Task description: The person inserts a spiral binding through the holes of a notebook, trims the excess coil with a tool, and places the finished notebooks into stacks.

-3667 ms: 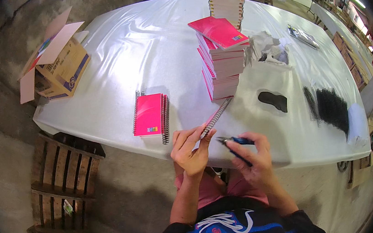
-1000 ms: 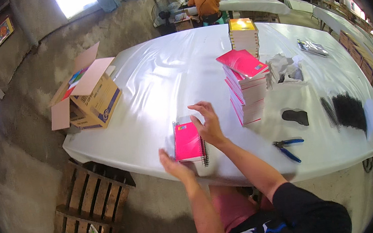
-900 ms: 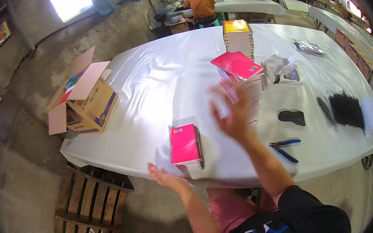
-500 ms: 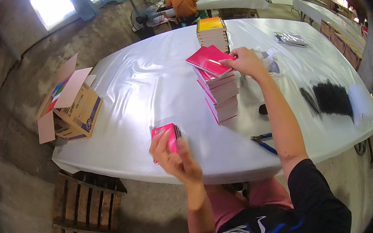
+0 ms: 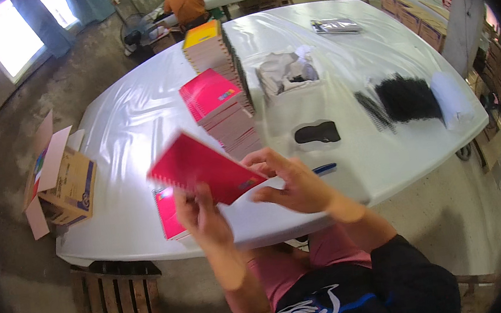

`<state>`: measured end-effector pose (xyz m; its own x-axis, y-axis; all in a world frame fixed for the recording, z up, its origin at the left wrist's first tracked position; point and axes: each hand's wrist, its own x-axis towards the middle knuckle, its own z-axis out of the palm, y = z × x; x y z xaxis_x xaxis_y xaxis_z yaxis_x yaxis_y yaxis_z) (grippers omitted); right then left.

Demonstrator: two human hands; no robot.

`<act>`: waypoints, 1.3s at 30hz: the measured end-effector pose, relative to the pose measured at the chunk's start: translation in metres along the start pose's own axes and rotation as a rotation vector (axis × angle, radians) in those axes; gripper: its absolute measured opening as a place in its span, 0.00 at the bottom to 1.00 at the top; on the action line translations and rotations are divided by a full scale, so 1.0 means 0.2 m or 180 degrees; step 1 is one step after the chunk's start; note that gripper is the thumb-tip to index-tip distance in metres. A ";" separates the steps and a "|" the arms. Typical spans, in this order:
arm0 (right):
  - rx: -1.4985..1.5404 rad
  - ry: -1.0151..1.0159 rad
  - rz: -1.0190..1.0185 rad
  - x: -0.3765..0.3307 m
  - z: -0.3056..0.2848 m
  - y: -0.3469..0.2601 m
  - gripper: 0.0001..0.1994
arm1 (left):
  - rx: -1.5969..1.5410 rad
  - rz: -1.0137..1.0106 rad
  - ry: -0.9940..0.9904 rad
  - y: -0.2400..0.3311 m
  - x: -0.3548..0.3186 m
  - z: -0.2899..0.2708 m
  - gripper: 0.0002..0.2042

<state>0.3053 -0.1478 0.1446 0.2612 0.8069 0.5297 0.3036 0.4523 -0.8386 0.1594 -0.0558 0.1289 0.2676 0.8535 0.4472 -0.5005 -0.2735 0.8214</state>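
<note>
A white oval table (image 5: 136,126) fills the centre of the view. At its left edge stands an open cardboard box (image 5: 62,184) on the floor, and a wooden crate (image 5: 116,308) sits below the near table edge. Mid-table, a tall stack of pink notebooks (image 5: 224,113) stands just in front of a second stack topped by a yellow cover (image 5: 206,41). To the right lie a heap of black spiral bindings (image 5: 404,99) and a crumpled white bag (image 5: 284,72).

A pink spiral notebook (image 5: 203,171) is held tilted above the near table edge, between both hands. The left hand (image 5: 202,217) grips its lower edge with fingers curled around it. The right hand (image 5: 293,182) closes thumb and fingers on the notebook's right corner. A small pile of pink notebooks (image 5: 167,212) lies flat on the table directly beneath. A blue-handled tool (image 5: 325,168) lies just beyond the right hand, near a dark flat object (image 5: 317,133).
</note>
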 end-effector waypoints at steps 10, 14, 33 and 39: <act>-0.5046 0.1394 0.2405 -0.29 -1.22 0.76 0.20 | 0.5331 0.0557 -0.1785 -0.18 -0.34 -0.08 0.10; -0.5397 0.0718 0.2080 -0.26 -1.31 0.80 0.09 | 0.4948 0.0599 -0.1154 -0.19 -0.39 -0.02 0.23; -0.1338 -0.0742 0.1132 -0.29 -0.22 0.14 0.10 | 0.4179 0.1363 0.0033 -0.42 -0.42 -0.04 0.27; -0.1199 -0.0553 0.0642 -0.32 -0.12 0.26 0.09 | 0.4262 0.1235 -0.0052 -0.45 -0.44 -0.08 0.26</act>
<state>0.3274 -0.1844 0.0697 0.2014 0.9309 0.3047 0.5828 0.1361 -0.8011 0.1675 -0.0988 0.0109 0.3088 0.6237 0.7181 0.6124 -0.7080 0.3516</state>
